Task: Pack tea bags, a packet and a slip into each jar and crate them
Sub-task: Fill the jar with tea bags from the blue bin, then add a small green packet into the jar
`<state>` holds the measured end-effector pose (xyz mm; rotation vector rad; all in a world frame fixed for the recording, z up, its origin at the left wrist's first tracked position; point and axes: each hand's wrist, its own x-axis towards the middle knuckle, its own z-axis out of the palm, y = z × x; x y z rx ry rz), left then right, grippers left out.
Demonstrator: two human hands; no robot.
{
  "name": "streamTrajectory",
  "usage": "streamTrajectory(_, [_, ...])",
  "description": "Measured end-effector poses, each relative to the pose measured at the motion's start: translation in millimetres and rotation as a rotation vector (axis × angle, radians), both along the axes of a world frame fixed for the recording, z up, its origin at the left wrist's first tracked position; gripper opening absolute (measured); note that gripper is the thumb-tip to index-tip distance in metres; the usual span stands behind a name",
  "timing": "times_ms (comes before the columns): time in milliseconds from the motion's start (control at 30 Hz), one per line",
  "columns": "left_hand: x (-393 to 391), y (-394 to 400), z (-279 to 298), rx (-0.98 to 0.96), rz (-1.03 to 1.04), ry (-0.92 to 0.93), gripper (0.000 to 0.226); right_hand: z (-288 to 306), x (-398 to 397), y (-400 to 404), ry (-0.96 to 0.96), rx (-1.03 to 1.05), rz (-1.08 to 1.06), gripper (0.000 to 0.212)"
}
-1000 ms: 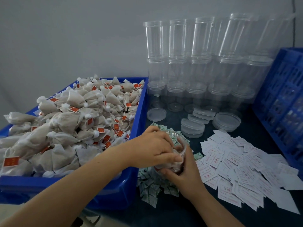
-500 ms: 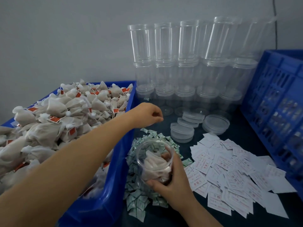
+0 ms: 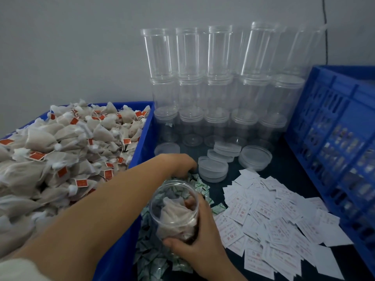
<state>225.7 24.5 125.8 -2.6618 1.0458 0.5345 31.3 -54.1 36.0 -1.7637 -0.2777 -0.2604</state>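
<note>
A dark surface (image 3: 284,175) stands before a grey wall. At six o'clock the right hand (image 3: 199,242) grips a clear jar (image 3: 174,209), upright and part-filled with pale tea bags. At twelve o'clock from the jar, the left hand (image 3: 178,165) reaches, fingers down, onto green-printed packets (image 3: 199,184); its grasp cannot be told. White slips (image 3: 274,220) lie at three o'clock.

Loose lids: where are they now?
Head view, centre-right: the loose lids lie on the dark table, before the stacked empty jars, behind the paper slips.
</note>
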Motion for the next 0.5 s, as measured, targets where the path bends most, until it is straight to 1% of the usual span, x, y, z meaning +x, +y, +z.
streamTrajectory(133, [2.2, 5.2, -5.9, -0.026, -0.004, -0.025, 0.029, 0.4, 0.4, 1.4, -0.005, 0.006, 0.001, 0.104])
streamTrajectory(233, [3.7, 6.3, -4.8, -0.023, -0.02, -0.042, 0.017, 0.3, 0.0, 1.0, 0.004, 0.006, 0.004, 0.106])
streamTrajectory(333, [3.2, 6.0, -2.2, -0.068, -0.021, -0.046, 0.005, 1.4, 0.1, 0.4, 0.023, 0.018, 0.008, 0.105])
streamTrajectory(500, [-1.6, 9.3, 12.5, -0.18, 0.0, -0.074, 0.011, 1.9, 0.2, 0.0, 0.038, 0.01, 0.018, 0.105])
